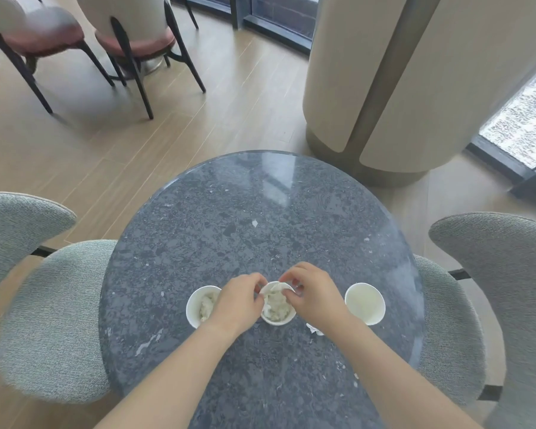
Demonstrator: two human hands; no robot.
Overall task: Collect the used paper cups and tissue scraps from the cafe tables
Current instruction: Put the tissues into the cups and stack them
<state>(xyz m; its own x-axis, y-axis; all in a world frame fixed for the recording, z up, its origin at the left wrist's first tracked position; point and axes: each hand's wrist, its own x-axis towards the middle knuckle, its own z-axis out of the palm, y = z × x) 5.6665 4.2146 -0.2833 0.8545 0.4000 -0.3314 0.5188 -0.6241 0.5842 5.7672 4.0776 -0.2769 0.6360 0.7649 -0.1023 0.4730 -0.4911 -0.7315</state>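
Three white paper cups stand in a row on the round grey stone table (229,218). The left cup (197,305) holds crumpled tissue and is partly hidden by my left hand (237,300). The middle cup (277,308) is full of tissue (276,300). My left hand pinches that cup's left rim. My right hand (314,294) pinches the tissue at the cup's top right edge. The right cup (365,303) looks empty and stands apart from my right hand. A small tissue scrap (314,329) lies on the table under my right wrist.
Grey upholstered chairs flank the table, one on the left (44,305) and one on the right (492,289). Beyond the table are a wide beige column (384,88), wooden floor, and two red-seated chairs (44,35) at the far left.
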